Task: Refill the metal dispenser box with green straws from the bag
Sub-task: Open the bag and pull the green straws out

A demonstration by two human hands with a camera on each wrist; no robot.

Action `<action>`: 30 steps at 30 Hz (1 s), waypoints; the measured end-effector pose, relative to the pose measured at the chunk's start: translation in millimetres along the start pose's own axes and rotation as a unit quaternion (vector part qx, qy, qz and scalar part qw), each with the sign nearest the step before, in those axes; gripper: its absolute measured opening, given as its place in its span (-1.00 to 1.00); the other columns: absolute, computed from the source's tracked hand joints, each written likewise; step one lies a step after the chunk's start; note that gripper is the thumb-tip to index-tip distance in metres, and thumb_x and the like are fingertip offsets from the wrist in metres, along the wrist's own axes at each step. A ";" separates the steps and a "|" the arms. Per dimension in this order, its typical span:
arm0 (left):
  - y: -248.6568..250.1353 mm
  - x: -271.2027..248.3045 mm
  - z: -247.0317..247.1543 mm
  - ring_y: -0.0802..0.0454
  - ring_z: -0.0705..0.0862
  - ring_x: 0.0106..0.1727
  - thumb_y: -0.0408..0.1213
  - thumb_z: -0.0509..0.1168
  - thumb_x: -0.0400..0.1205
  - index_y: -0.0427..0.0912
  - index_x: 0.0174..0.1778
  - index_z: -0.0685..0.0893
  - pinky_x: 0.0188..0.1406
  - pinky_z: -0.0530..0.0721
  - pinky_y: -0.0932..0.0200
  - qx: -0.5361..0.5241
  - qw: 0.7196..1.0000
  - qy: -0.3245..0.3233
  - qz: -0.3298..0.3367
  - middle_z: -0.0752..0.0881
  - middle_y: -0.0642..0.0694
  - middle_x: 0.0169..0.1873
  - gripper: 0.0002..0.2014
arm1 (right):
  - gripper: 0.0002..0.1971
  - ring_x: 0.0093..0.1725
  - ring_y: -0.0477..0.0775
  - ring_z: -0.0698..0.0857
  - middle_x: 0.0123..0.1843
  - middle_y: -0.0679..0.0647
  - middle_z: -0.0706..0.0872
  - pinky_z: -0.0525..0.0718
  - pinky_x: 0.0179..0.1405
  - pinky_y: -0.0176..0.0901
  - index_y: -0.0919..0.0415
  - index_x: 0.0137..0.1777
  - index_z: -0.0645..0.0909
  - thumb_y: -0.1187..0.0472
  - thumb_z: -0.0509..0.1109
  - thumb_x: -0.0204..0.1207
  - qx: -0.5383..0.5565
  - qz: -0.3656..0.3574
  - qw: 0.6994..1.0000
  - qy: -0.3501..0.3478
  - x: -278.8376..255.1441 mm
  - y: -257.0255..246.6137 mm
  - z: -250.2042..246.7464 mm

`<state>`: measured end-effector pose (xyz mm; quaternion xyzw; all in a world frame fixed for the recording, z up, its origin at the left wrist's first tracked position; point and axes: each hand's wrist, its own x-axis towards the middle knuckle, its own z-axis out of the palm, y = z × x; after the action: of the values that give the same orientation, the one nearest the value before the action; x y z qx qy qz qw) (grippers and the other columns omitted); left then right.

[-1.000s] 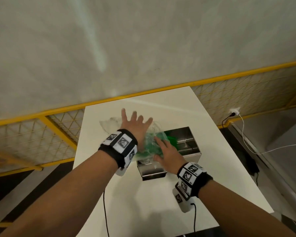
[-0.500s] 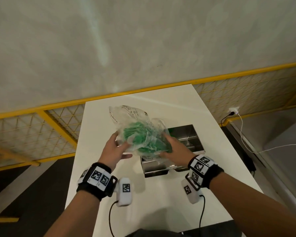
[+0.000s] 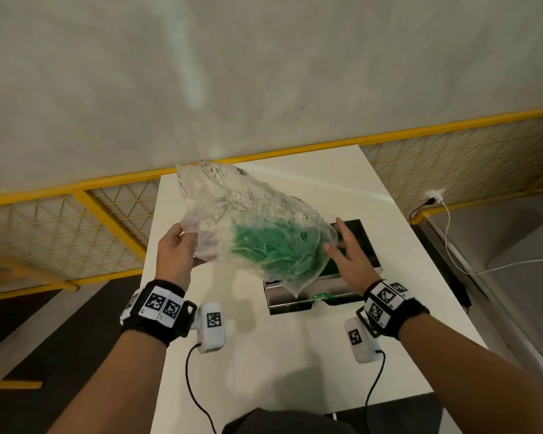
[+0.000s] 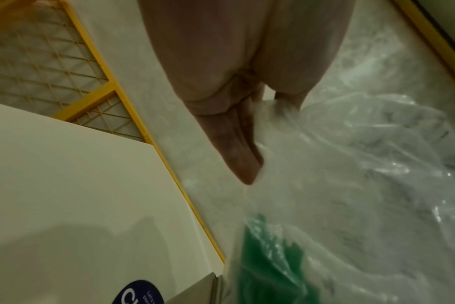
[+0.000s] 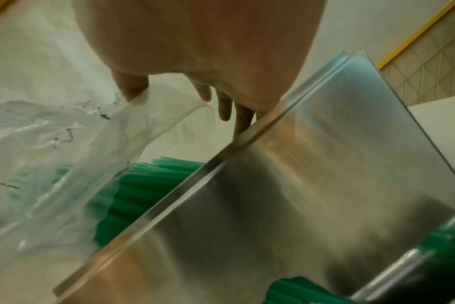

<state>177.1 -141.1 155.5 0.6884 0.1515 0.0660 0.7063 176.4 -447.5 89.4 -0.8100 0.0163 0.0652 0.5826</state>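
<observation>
A clear printed plastic bag [image 3: 248, 214] with green straws [image 3: 273, 249] bunched in its lower end hangs tilted above the open metal dispenser box [image 3: 282, 297]. My left hand [image 3: 184, 238] pinches the bag's left edge between thumb and fingers [image 4: 242, 156]. My right hand [image 3: 334, 234] is spread with straight fingers, its thumb [image 5: 133, 88] touching the bag's right side over the box. In the right wrist view, green straws [image 5: 148, 185] lie inside the box behind its shiny wall [image 5: 312, 164]. A few straws [image 3: 323, 296] show in the box's front slot.
The box stands on a white table [image 3: 264, 371] against a pale wall. A yellow mesh fence [image 3: 76, 233] runs behind and to the left. A white plug and cable [image 3: 433, 195] lie on the right ledge. Wrist camera cables trail over the table's near part.
The bag rose from the table to above the box. My left hand went from lying flat on it to pinching its left edge. My right hand shifted to the bag's right side.
</observation>
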 end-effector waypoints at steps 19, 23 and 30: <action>-3.4 6.5 -1.2 -0.17 0.78 0.03 -0.26 0.42 0.49 -0.13 0.40 0.47 -0.27 0.79 0.03 -0.072 0.991 -0.087 -0.070 0.67 -0.25 0.25 -0.46 | -0.22 0.51 -0.05 0.35 0.55 -0.06 0.38 0.33 0.55 0.15 -0.09 0.56 0.27 -0.33 0.34 0.35 -0.150 -0.052 0.980 -0.120 2.2 -6.1 14.1; -8.9 2.7 0.5 -0.12 0.81 -0.06 -0.44 0.22 0.65 -0.12 0.26 0.60 -0.29 0.77 0.15 -0.039 0.990 -0.124 -0.059 0.72 -0.27 0.18 -0.72 | -0.52 0.41 -0.08 0.43 0.39 -0.06 0.48 0.45 0.34 -0.20 0.07 0.52 0.37 -0.06 0.17 0.64 -0.066 -0.045 0.992 -0.097 -0.9 -15.7 21.1; 5.9 8.3 -16.0 -0.13 0.78 0.02 0.04 0.43 0.44 -0.04 0.40 0.51 -0.19 0.78 0.09 -0.162 0.983 -0.084 -0.015 0.73 -0.14 0.18 -0.39 | -0.57 0.41 -0.22 0.40 0.52 0.02 0.49 0.29 0.44 -0.28 0.10 0.55 0.38 0.03 0.02 0.73 -0.085 -0.028 0.994 -0.060 4.1 -2.2 21.3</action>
<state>180.7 -123.2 160.3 0.5657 0.0895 0.0210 0.8195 178.8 -426.4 84.3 -0.8513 -0.0471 0.0986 0.5132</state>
